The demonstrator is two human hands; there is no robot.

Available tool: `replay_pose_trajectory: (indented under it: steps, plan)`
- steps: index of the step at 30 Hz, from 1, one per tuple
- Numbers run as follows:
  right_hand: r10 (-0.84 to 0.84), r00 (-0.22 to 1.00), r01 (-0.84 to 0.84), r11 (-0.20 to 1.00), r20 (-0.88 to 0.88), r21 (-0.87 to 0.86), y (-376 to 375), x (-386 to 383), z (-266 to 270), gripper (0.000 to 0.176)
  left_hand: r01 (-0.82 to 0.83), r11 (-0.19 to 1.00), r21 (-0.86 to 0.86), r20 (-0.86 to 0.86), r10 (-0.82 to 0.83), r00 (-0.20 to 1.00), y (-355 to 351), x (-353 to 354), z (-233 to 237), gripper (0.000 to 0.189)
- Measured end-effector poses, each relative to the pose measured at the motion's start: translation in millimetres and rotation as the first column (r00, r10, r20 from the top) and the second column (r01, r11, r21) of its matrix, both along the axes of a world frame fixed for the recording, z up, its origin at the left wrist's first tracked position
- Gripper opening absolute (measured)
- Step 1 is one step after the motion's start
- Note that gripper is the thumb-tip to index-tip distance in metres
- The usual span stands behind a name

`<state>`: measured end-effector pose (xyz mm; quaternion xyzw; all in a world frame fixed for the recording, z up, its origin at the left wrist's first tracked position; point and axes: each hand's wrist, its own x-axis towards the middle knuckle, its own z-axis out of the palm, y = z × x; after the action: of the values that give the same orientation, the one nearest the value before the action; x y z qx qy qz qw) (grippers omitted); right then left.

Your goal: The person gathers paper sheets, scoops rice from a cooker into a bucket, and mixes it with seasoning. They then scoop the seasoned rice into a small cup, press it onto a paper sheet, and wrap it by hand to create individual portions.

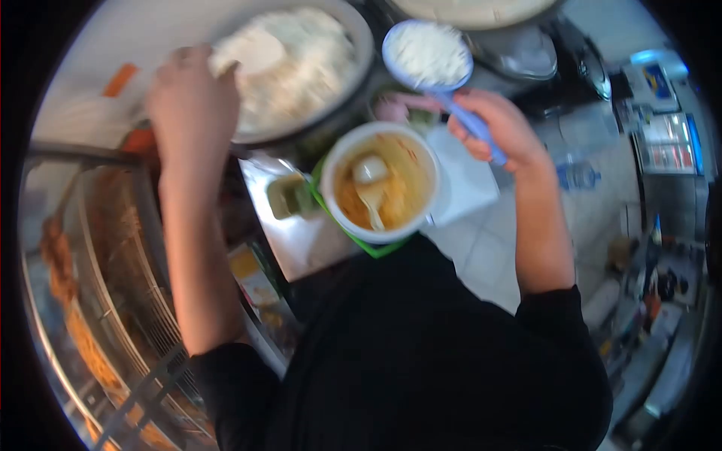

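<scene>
My right hand (496, 128) is closed round the handle of a blue ladle (481, 131), whose bowl is heaped with white rice (429, 54). At the upper left, my left hand (192, 83) is over the rim of a large round pot (359, 45) of rice. Its fingers are bent at a pale, flat, rounded piece (259, 52) lying over the rice; blur hides what it is. Below and between the hands stands a white tub (432, 180) with yellow-brown food and a pale spoon (372, 203) inside.
Another large pot (474, 11) is at the top edge. A white board or box (466, 180) lies right of the tub, and a small green container (289, 197) left of it. Wire racks with food (113, 301) line the left side. A plastic bottle (577, 176) is at the right.
</scene>
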<state>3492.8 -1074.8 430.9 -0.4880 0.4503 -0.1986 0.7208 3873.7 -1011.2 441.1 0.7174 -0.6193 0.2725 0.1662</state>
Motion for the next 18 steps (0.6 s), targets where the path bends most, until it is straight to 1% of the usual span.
replay_pose_trajectory:
  steps: [1,2,3,4,5,6,7,8,9,10,11,12,13,14,15,16,17,18]
  plan:
    - [-0.064,0.998,0.065,0.996,-0.009,0.056,13,-17,6,0.023,0.144,0.988,-0.061,-0.222,-0.154,0.963,25,-30,10,0.029]
    - [-0.089,0.995,0.092,0.992,-0.034,0.086,20,-40,-5,0.023,0.236,0.972,-0.017,-0.591,-0.200,0.781,52,-60,13,0.025]
    - [-0.133,0.989,0.138,0.988,-0.062,0.074,25,-69,-16,0.023,0.324,0.946,0.025,-0.950,-0.078,0.301,80,-86,10,0.020]
    - [-0.171,0.982,0.176,0.983,-0.084,0.057,31,-95,-28,0.023,0.546,0.838,-0.011,-0.911,-0.233,0.340,96,-91,-3,0.016]
    - [-0.234,0.955,0.243,0.970,-0.184,0.028,38,-115,-43,0.025,0.492,0.869,0.052,-0.977,-0.058,0.206,115,-109,-19,0.015]
    - [-0.237,0.953,0.247,0.968,-0.186,0.035,44,-125,-55,0.025,0.358,0.923,0.139,-0.978,0.070,0.199,123,-122,-44,0.016]
    - [-0.326,0.926,0.338,0.940,-0.191,0.035,49,-135,-66,0.025,0.242,0.948,0.206,-0.964,0.154,0.219,128,-130,-68,0.017]
    - [-0.411,0.891,0.425,0.904,-0.193,0.035,52,-145,-79,0.026,0.179,0.955,0.238,-0.949,0.190,0.250,138,-134,-87,0.016]
    - [-0.442,0.871,0.449,0.894,-0.213,-0.019,53,-160,-100,0.028,0.168,0.952,0.255,-0.958,0.225,0.179,153,-137,-105,0.015]
    - [-0.438,0.874,0.446,0.895,-0.209,-0.009,54,-170,-122,0.028,0.156,0.949,0.275,-0.959,0.260,0.108,165,-142,-115,0.014]
    - [-0.499,0.834,0.435,0.857,-0.235,-0.275,55,-174,-145,0.031,0.145,0.947,0.286,-0.956,0.271,0.114,171,-149,-116,0.014]
    - [-0.561,0.794,0.386,0.762,-0.233,-0.521,55,-178,-172,0.037,0.085,0.947,0.309,-0.951,0.307,0.031,175,-158,-114,0.018]
    - [-0.618,0.737,0.073,0.475,-0.274,-0.877,51,-183,-207,0.049,0.021,0.943,0.332,-0.942,0.332,-0.052,178,-166,-113,0.023]
    - [-0.571,0.691,-0.189,0.448,-0.442,-0.874,54,-191,-234,0.051,0.000,0.943,0.333,-0.942,0.333,-0.034,180,-174,-122,0.023]
    - [-0.542,0.601,-0.437,0.391,-0.587,-0.810,54,-201,-262,0.055,-0.144,0.927,0.346,-0.938,0.347,-0.018,182,-183,-143,0.031]
    - [-0.355,0.423,-0.689,0.471,-0.834,-0.551,54,-213,-303,0.067,-0.286,0.894,0.345,-0.933,0.359,-0.006,181,-196,-160,0.039]
    - [-0.307,0.525,-0.637,0.476,-0.793,-0.606,59,-221,-340,0.060,-0.280,0.884,0.375,-0.926,0.346,-0.150,177,-214,-168,0.050]
    - [-0.303,0.545,-0.629,0.468,-0.781,-0.621,54,-224,-337,0.060,-0.349,0.875,0.335,-0.941,0.288,-0.179,179,-228,-187,0.055]
